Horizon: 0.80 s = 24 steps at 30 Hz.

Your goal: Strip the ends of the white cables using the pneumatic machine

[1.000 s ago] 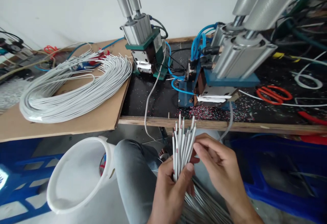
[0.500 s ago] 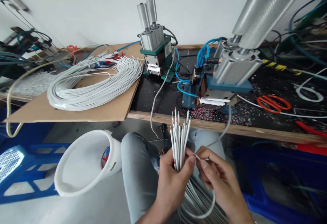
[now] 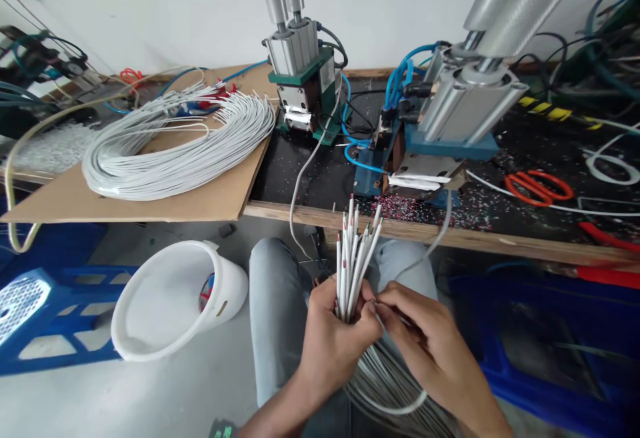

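Note:
My left hand [image 3: 334, 338] is wrapped round a bundle of white cables [image 3: 355, 258] whose stripped ends, with red and green cores, point up toward the bench edge. My right hand [image 3: 425, 345] pinches a single white cable [image 3: 395, 405] right beside the bundle; that cable loops down under my wrist. More white cable lies across my lap below both hands. Just beyond the cable tips stands a blue pneumatic stripping machine [image 3: 430, 138] on the bench.
A second, green pneumatic machine [image 3: 300, 85] stands further back. A large coil of white cables [image 3: 170, 151] lies on cardboard [image 3: 210, 201] at left. Orange scissors [image 3: 537, 185] lie at right. A white bucket [image 3: 170, 301] and blue crates [image 3: 45, 311] sit on the floor.
My right hand moved from fingering the bundle's tips to pinching one cable at its base. The view shifted, and the bundle stayed in my left hand.

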### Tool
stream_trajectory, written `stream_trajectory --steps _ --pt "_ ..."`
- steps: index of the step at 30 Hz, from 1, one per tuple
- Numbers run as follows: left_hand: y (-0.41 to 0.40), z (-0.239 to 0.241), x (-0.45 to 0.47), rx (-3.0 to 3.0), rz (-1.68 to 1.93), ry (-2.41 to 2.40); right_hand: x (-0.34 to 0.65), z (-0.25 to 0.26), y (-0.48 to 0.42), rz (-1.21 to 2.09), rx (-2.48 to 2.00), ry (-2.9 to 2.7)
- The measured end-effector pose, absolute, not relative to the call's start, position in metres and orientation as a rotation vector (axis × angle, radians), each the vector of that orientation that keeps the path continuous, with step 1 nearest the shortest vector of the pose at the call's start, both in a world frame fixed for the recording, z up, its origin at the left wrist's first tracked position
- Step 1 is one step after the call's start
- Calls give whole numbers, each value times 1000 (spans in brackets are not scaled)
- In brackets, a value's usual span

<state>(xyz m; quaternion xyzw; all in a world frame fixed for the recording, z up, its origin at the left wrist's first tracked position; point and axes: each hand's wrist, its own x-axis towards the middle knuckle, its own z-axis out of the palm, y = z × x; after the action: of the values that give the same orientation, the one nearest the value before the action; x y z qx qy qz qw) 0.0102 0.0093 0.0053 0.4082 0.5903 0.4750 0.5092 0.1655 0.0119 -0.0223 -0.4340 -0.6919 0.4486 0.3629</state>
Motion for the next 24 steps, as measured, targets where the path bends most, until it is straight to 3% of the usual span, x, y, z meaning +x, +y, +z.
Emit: stream_trajectory --steps 4,7,14,19,24 --pt "14 4 3 1103 1057 1356 183 -11 18 895 -1101 -2028" --pt "19 4 1 1110 1020 1316 187 -12 21 984 -1092 -2010" --pt "17 -8 18 887 1132 1368 140 -54 1 1552 -1142 -883" --pt "16 -15 21 786 1130 1407 114 -59 -2 1566 -1141 -561" --pt "20 -18 14 822 1095 1402 114 -57 2 1493 -1234 -613"
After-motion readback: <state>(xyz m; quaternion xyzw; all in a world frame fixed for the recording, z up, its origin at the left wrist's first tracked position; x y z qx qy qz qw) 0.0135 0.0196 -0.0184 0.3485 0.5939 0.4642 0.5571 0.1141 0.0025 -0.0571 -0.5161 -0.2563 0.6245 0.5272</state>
